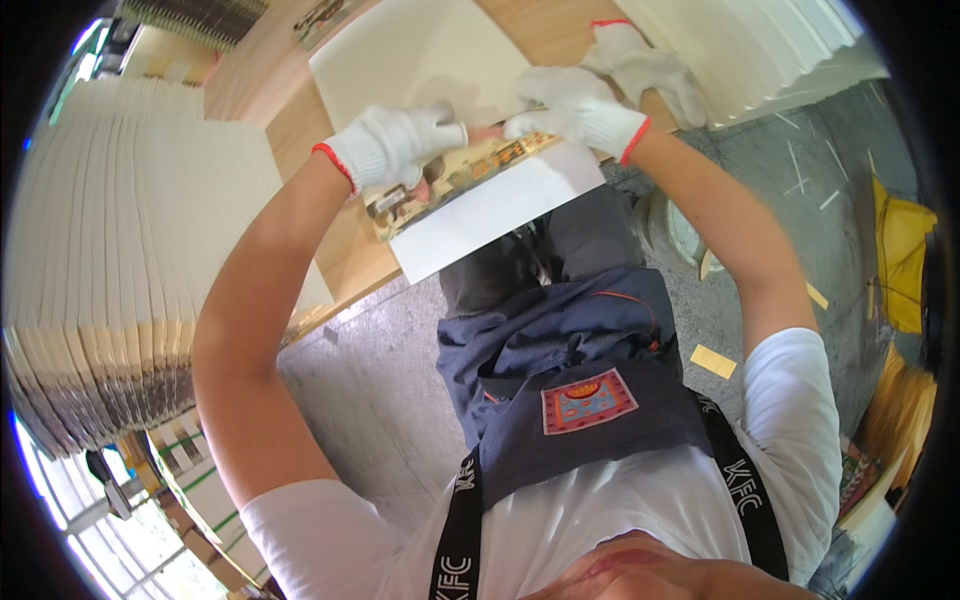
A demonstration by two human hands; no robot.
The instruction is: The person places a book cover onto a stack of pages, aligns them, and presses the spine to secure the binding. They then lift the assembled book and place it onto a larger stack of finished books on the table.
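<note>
My left hand [400, 148], in a white knitted glove with a red cuff, rests on a printed sheet. Its thumb points down, apart from a finger stretched to the right; bare fingertips show past the glove. My right hand [578, 108], gloved alike, lies at the sheet's right part with its fingers spread to the left. The sheet has a coloured picture band [462, 180] and a wide white margin [500, 212] reaching past the table's near edge. Behind it lies a large cream sheet [420, 60]. Another white glove [645, 70] is beyond my right hand; whether it is worn, I cannot tell.
Tall stacks of pale sheets stand at the left [130, 210] and far right [760, 50] of the wooden table [350, 255]. On the grey floor [370, 390] are a round container [675, 232] and paper scraps [713, 361]. A yellow bag [903, 255] is at the right.
</note>
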